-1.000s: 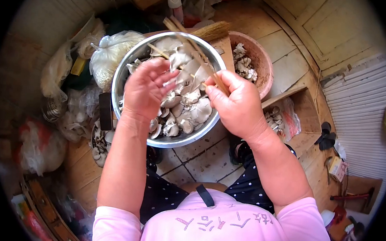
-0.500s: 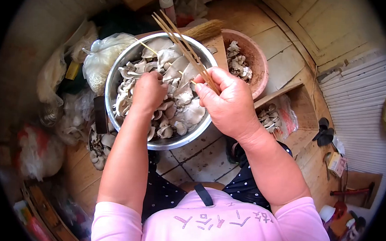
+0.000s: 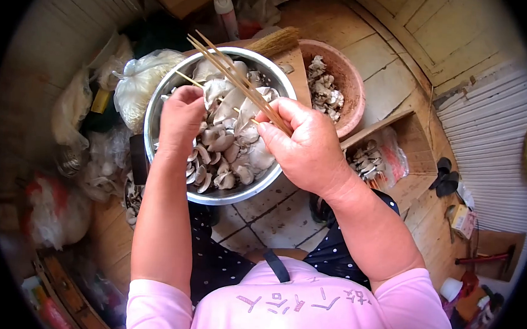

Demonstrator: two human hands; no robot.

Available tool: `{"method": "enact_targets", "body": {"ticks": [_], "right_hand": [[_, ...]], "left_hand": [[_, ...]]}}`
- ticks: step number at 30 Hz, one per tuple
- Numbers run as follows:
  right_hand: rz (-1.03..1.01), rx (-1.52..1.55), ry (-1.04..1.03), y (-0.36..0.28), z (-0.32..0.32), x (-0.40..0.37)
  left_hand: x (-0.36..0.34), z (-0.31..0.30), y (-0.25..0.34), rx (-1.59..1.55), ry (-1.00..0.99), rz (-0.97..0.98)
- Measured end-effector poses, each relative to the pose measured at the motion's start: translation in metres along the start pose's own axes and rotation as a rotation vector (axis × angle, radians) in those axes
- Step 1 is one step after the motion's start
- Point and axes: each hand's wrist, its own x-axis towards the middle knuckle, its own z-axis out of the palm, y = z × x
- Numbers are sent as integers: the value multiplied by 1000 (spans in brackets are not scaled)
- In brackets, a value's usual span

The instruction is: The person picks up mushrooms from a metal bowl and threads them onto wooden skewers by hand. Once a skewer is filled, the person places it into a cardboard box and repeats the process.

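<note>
A metal basin (image 3: pixel 226 198) in front of me is full of grey oyster mushrooms (image 3: pixel 220 141). My right hand (image 3: pixel 303 143) is closed around several thin bamboo skewers (image 3: pixel 238 77), whose long ends point up and left over the basin. From the same hand one more skewer (image 3: pixel 187 78) runs left through several mushroom pieces (image 3: pixel 231 103), its bare tip sticking out. My left hand (image 3: pixel 182 115) is closed at the left end of this row, its fingertips pinched at a mushroom's edge; the exact grip is partly hidden.
A pink tub (image 3: pixel 355 89) with mushroom clumps stands behind the basin on the right. A cardboard box (image 3: pixel 416 148) nearer me holds skewered mushrooms. Plastic bags (image 3: pixel 145 84) crowd the left side, a straw brush (image 3: pixel 276 41) and a spray can (image 3: pixel 225 16) lie beyond.
My left hand has moved up and left from the middle of the mushrooms to the skewer's tip end. The right hand and its skewers have shifted slightly left.
</note>
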Motion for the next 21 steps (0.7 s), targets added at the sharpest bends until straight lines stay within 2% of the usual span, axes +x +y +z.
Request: {"method": "enact_targets", "body": {"ticks": [3, 10, 12, 18, 21], "right_hand": [[4, -6, -57, 2, 2, -1], [33, -3, -116, 2, 12, -1], [48, 47, -105, 1, 15, -1], [79, -27, -92, -2, 19, -2], [56, -22, -123, -2, 20, -2]], "left_hand": [[-10, -17, 9, -455, -41, -16], [-20, -40, 14, -750, -32, 5], [-19, -47, 11, -948, -85, -43], [-19, -49, 9, -933, 74, -58], [-16, -50, 9, -981, 232, -99]]}}
